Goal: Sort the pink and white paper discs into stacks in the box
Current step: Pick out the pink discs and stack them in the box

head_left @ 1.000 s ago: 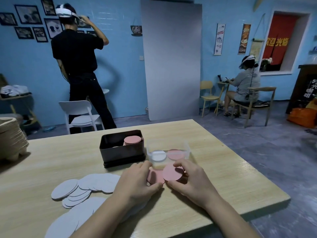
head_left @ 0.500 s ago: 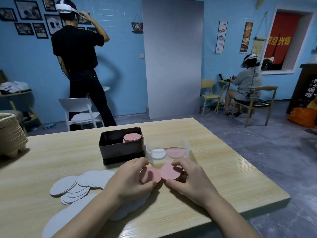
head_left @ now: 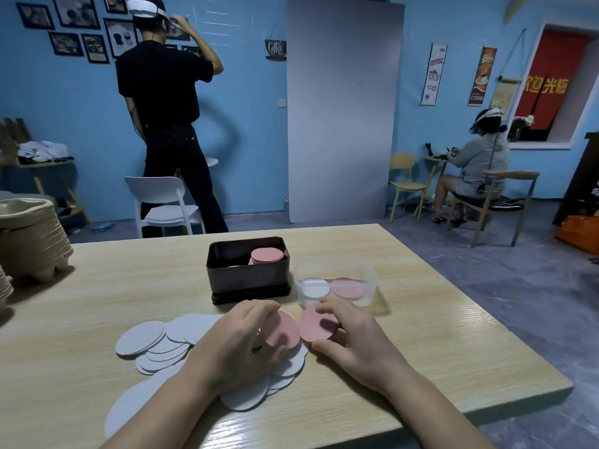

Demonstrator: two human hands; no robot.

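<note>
One wooden table (head_left: 421,335) in blue-walled room; two boxes on it: dark tin (head_left: 248,273), clear tub (head_left: 335,280). Two pink discs: left hand (head_left: 236,345) fingers clamped on one (head_left: 280,332), right hand (head_left: 353,341) pinching other (head_left: 319,324). White discs (head_left: 162,338) spread beneath, uncountable.

Pink discs (head_left: 319,324) and pale white discs (head_left: 181,335) lie on a light wood-grain table (head_left: 437,335); the dark brown box (head_left: 248,280) holds pink; walls (head_left: 243,124) are blue.

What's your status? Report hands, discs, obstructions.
Right hand pinching pink disc. Left hand on second pink disc. Clear box ahead, unobstructed.
</note>
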